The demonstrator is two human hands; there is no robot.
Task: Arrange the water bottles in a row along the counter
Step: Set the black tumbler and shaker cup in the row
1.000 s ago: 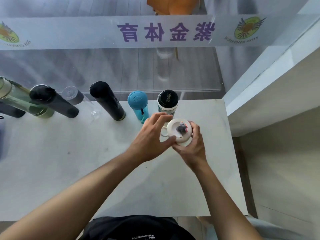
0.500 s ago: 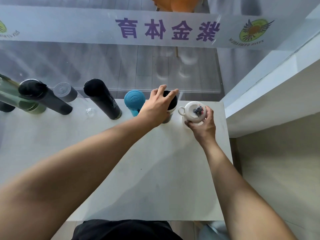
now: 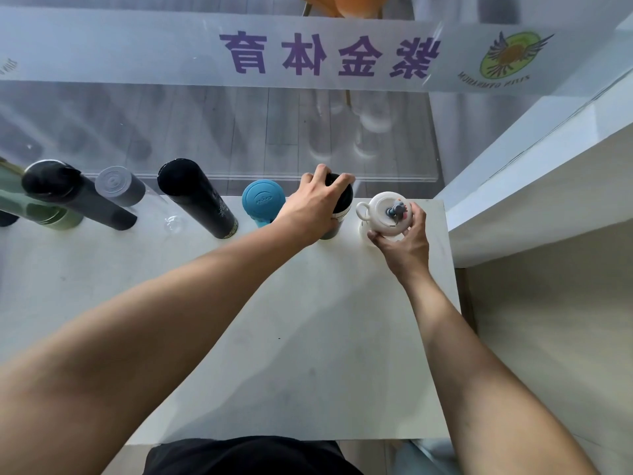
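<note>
Head view, left hand (image 3: 313,209) clasped over black-capped bottle (image 3: 339,214) (upper centre), right hand (image 3: 404,241) gripping white bottle (image 3: 383,214) just right, counter (image 3: 308,320) beneath.

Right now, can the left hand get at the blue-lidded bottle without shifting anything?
Probably yes. The left hand grips the black-lidded bottle right beside the blue-lidded bottle; nothing stands between them, but it must let go first.

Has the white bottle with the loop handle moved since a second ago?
Yes. The white loop-handled bottle, held by the right hand, went from mid-counter back to the glass edge, right of the black-lidded bottle.
</note>
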